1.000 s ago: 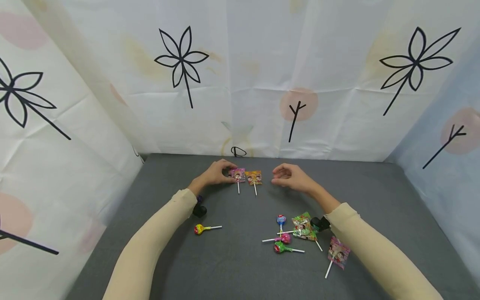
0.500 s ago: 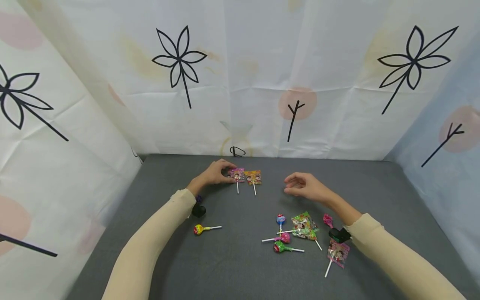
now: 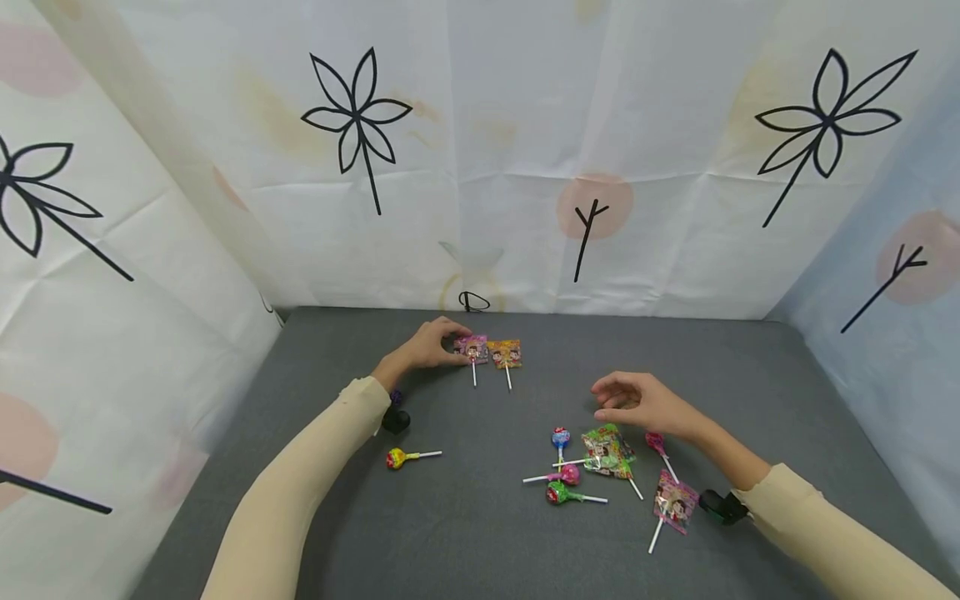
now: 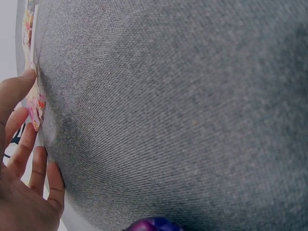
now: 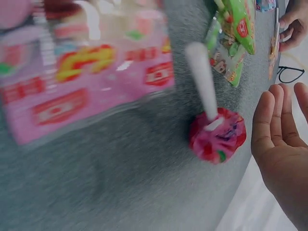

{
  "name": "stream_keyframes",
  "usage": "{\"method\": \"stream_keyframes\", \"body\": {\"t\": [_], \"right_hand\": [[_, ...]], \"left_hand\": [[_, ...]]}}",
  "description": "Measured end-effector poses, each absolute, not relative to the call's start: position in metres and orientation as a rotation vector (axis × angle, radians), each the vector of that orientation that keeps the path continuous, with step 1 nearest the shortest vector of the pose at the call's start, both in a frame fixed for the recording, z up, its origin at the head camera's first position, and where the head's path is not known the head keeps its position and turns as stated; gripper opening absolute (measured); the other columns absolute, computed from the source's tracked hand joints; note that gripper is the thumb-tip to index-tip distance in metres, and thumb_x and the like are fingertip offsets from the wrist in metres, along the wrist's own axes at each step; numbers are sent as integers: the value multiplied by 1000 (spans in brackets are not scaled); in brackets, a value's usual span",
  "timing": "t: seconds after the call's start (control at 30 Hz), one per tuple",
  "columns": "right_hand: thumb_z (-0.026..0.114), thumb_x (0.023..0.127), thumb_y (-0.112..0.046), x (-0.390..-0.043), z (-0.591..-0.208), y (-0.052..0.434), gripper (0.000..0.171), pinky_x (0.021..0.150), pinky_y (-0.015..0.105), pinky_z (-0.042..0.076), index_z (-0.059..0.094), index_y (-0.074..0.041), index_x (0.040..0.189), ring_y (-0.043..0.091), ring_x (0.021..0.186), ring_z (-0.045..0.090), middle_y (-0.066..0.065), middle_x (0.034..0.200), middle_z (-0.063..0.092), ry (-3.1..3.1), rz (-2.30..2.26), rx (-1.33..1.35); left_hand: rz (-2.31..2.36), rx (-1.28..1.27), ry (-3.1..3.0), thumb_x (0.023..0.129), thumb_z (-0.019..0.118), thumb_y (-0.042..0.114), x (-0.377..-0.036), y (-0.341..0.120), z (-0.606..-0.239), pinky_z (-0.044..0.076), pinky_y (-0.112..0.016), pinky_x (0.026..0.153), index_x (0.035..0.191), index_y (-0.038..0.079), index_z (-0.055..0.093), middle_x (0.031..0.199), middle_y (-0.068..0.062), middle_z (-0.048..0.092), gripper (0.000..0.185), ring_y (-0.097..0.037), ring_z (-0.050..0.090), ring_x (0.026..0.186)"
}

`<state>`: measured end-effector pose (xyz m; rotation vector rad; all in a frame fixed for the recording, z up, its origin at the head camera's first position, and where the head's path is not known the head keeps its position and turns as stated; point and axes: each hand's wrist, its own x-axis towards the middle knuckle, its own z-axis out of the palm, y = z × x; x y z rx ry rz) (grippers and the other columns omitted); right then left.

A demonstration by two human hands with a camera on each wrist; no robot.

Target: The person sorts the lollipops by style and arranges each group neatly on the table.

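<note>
Grey felt covers the table [image 3: 480,533], which is walled on three sides by a pale curtain [image 3: 480,150] printed with black flowers; the widest bare stretch lies at the near left and along the near edge.

Toward the right of the table lies a loose cluster of lollipops, and the right hand [image 3: 645,403] hovers just behind it, palm turned inward, fingers loosely curled and holding nothing. Closest to that hand are a green flat-wrapped lollipop [image 3: 609,450], lying just under the fingertips with its stick running toward the near right, and a round pink lollipop [image 3: 655,440] just beside the wrist, its head at the far end and its stick slanting toward the near right. In the right wrist view that pink lollipop [image 5: 216,135] sits close to the fingers [image 5: 269,125] without touching them.

At the far middle of the table, near the curtain's foot, the left hand [image 3: 427,347] rests with its fingertips on the left edge of a pink flat-wrapped lollipop [image 3: 472,349]; whether they pinch it or only touch it I cannot tell. Its long axis runs far to near, wrapper away from the person, stick pointing back toward them. An orange flat-wrapped lollipop [image 3: 506,353] lies just beside it on the right, parallel.

A yellow round lollipop [image 3: 397,457] lies alone near the left forearm, stick pointing right.
</note>
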<state>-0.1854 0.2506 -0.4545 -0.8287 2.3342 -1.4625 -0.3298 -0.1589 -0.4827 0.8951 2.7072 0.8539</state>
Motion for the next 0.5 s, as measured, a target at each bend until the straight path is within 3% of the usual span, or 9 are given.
{"method": "stream_keyframes", "body": {"t": [0.27, 0.5], "right_hand": [[81, 90, -13, -167, -458, 259, 43, 81, 41, 55, 63, 4, 126, 32, 98, 63, 17, 115, 66, 2459, -1324, -911], [85, 86, -17, -156, -465, 262, 53, 85, 42, 53, 62, 3, 129, 33, 103, 61, 17, 121, 65, 2491, -1306, -940]], "left_hand": [[819, 883, 2712, 89, 82, 25, -329, -158, -479, 34, -56, 106, 133, 3, 65, 135, -20, 55, 53, -38, 49, 124], [807, 873, 2710, 89, 81, 26, -330, -158, -480, 34, -55, 107, 134, 3, 65, 135, -20, 54, 53, -37, 48, 124]]}}
